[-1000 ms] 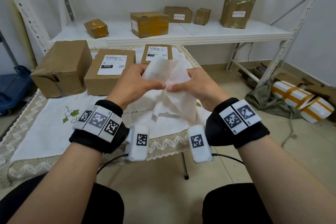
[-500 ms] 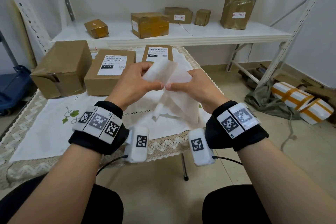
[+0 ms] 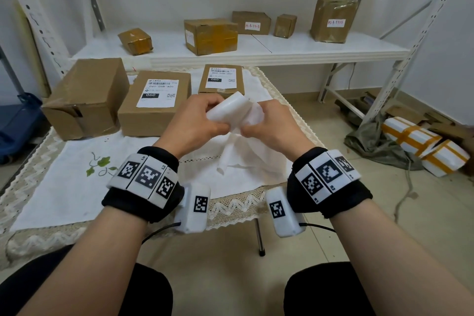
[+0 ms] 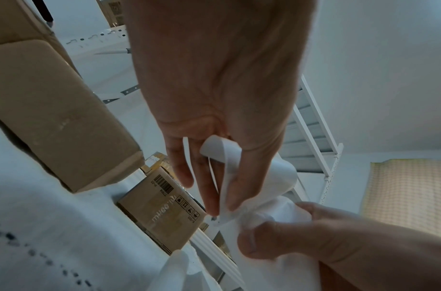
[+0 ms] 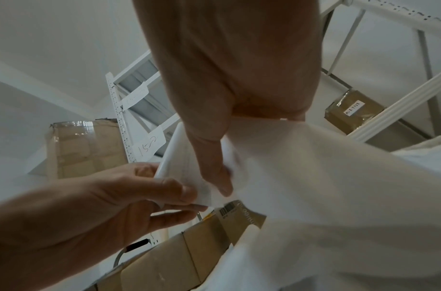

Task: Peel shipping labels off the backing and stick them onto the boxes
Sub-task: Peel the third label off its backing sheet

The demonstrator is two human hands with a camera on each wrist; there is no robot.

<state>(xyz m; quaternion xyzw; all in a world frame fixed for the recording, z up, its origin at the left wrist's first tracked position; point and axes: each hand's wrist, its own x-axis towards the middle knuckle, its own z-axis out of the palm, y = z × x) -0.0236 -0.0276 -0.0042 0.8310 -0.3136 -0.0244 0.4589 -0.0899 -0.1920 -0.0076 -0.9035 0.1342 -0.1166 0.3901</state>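
Above the cloth-covered table [image 3: 64, 187], both hands work a white label sheet [image 3: 228, 110] that curls between them. My left hand [image 3: 218, 118] pinches the curled upper sheet [image 4: 221, 157] between thumb and fingers. My right hand [image 3: 250, 123] grips the crumpled backing paper [image 5: 301, 167], whose tail [image 3: 243, 156] hangs down to the cloth. Behind the hands stand three cardboard boxes. The large left box [image 3: 87, 95] shows no label. The middle box [image 3: 154, 102] and the small box [image 3: 221, 77] each carry a white shipping label.
A white shelf [image 3: 256, 54] behind the table holds several taped parcels. Wrapped white packages [image 3: 423, 146] and a grey cloth lie on the floor at the right. A blue object [image 3: 15, 126] sits at the far left. My knees are below the table's front edge.
The sheet stood up fairly flat between the hands; now it has curled over into a roll. Both hands have closed in on each other slightly.
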